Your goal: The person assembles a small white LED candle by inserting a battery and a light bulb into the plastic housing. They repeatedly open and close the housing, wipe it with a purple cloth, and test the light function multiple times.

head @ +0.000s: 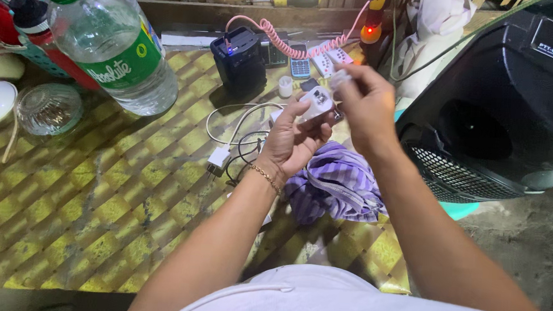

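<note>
Head view looks down on a woven yellow mat. Left hand is curled around a small white charger block, its long axis running from about 7 o'clock up to 1 o'clock, the socket face turned toward the camera. Right hand sits at the block's 2 o'clock, fingertips pinched on a small pale piece just above it; what that piece is cannot be told. A purple striped cloth lies at 6 o'clock below both hands, a white plug with cable at 8 o'clock.

Small white adapter, tilted, above table
</note>
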